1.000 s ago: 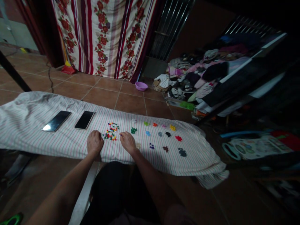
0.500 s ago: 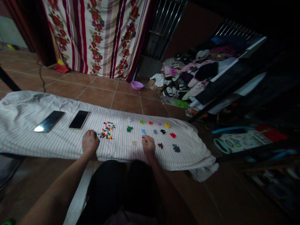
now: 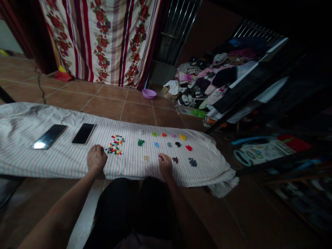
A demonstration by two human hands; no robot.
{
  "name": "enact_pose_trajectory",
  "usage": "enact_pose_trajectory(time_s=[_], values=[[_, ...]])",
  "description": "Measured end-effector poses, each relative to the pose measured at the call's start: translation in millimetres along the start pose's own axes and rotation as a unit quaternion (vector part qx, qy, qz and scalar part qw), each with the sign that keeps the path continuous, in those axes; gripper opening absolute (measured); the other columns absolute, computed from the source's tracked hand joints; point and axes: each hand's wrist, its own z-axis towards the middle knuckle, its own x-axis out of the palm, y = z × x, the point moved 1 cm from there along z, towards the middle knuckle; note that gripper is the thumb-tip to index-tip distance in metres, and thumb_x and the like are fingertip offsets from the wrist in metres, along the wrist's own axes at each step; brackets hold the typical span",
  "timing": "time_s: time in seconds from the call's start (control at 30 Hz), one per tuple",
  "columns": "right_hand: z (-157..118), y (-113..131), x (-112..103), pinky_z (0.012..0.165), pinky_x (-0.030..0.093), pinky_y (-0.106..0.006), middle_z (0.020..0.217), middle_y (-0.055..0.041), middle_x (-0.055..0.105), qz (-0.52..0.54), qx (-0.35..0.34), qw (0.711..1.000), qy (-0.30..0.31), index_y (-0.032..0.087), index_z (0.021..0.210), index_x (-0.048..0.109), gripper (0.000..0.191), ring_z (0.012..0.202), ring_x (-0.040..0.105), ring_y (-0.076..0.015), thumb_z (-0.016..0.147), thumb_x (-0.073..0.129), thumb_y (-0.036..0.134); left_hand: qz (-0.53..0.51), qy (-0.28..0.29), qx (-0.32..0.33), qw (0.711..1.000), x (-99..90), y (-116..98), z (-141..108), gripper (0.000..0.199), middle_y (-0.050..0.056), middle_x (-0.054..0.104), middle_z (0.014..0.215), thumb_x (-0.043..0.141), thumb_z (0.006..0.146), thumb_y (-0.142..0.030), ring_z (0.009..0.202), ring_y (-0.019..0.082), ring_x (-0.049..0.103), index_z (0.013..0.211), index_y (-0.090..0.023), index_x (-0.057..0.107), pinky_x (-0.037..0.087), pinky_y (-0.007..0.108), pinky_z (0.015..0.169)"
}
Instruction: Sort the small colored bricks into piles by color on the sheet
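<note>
Touching small purple pieces [image 3: 161, 158], right hand [image 3: 165, 164] loosely curled

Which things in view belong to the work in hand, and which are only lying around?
Belong to the work:
mixed pieces beside the left hand
purple pieces at the right hand
single-colour piles
striped cloth underneath

Only lying around:
two phones
purple bowl
clothes heap

striped cloth [image 3: 59, 160] | two phones [image 3: 83, 134], left — screens up | mixed-colour pieces [image 3: 114, 150], middle | single-colour piles [image 3: 140, 142] — right

Bare hands [image 3: 96, 159] and forearms [image 3: 63, 204], dark legwear [image 3: 114, 205], probably trousers, in deep shadow
</note>
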Motion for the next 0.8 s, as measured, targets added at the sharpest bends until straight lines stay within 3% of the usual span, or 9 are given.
enact_pose_trajectory(time_s=[0.37, 0.6, 0.8], values=[[-7.9, -1.8, 1.4, 0.097, 0.044, -0.043, 0.110, -0.0108, 0.069, -0.005, -0.038, 0.999, 0.006, 0.017, 0.110, 0.067, 0.035, 0.106, 0.058, -0.0237, 0.085, 0.044, 0.024, -0.006, 0.007, -0.007, 1.000, -2.8, -1.9, -0.7, 0.013, 0.011, 0.059, 0.085, 0.041, 0.083, -0.017, 0.087, 0.027, 0.055, 0.083, -0.018, 0.054, 0.037, 0.037, 0.073], [-8.8, -3.3, 2.8, 0.091, 0.044, -0.041, 0.100, -0.0099, 0.069, -0.028, -0.036, 0.999, 0.011, 0.018, 0.106, 0.070, 0.031, 0.100, 0.057, -0.0235, 0.088, 0.045, 0.025, -0.003, 0.015, -0.006, 1.000, -2.4, -1.4, -0.4, 0.014, 0.012, 0.060, 0.087, 0.040, 0.083, -0.018, 0.089, 0.027, 0.055, 0.085, -0.018, 0.055, 0.038, 0.039, 0.075], [-8.8, -0.7, -0.2, 0.092, 0.043, -0.041, 0.105, -0.0099, 0.069, -0.019, -0.034, 0.999, -0.001, 0.019, 0.103, 0.070, 0.027, 0.102, 0.057, -0.0241, 0.089, 0.049, 0.031, -0.010, 0.017, -0.014, 1.000, -3.5, -1.5, -0.3, 0.015, 0.011, 0.059, 0.086, 0.040, 0.083, -0.018, 0.088, 0.027, 0.055, 0.085, -0.019, 0.055, 0.038, 0.039, 0.077]])
